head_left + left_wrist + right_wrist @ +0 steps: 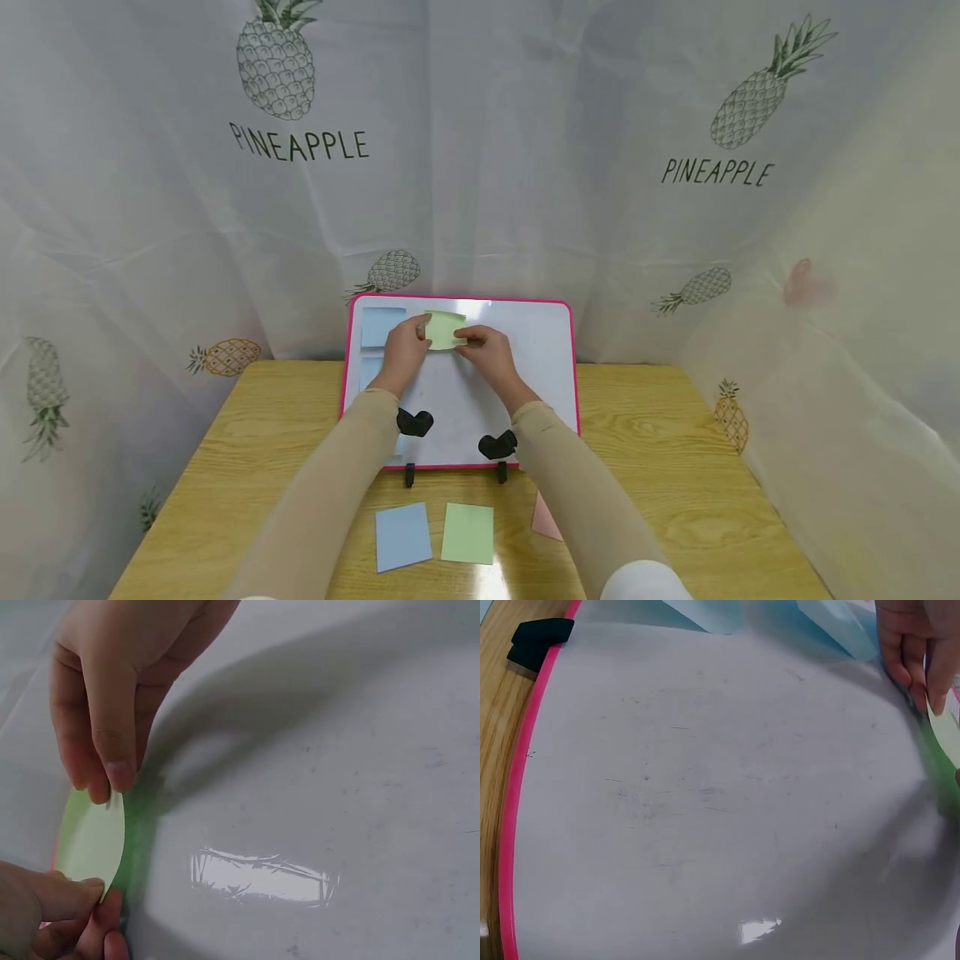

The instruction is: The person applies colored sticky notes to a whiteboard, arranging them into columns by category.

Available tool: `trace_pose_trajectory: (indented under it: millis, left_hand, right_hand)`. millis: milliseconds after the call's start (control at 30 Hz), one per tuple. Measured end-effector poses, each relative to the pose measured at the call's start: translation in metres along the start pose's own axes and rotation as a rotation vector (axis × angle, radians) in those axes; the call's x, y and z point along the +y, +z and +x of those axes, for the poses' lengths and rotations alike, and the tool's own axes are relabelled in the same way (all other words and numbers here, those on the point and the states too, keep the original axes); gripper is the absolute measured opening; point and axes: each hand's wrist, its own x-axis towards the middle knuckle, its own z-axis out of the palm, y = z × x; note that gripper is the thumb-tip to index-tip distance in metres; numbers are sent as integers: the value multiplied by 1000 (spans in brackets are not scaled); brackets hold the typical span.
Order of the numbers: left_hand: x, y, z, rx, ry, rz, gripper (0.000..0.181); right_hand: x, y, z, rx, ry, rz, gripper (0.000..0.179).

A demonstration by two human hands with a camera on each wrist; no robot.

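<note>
A light green sticky note (444, 330) is held by both hands against or just off the upper part of a pink-rimmed whiteboard (540, 358). My left hand (405, 354) pinches its left edge between thumb and fingers. At the right edge, my right hand (491, 358) pinches it the same way. The note bows outward in the left wrist view, with the left hand (52, 911) below and the right hand (120, 690) above. Blue sticky notes (383, 327) are stuck down the board's left side, partly hidden by the left arm.
On the wooden table (645, 467), in front of the board, lie a blue note pad (403, 537), a green note pad (468, 533) and a pink one (546, 521) partly behind the right sleeve. Black stand feet (409, 475) support the board. A pineapple-print curtain (495, 167) hangs behind.
</note>
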Motion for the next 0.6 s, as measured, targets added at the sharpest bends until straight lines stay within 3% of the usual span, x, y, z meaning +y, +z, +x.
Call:
trace_pose_trajectory:
  millis: [600]
  left_hand:
    - [9, 4, 4, 5, -13, 68, 52]
  right_hand:
    - [5, 0, 5, -19, -169, -113, 23]
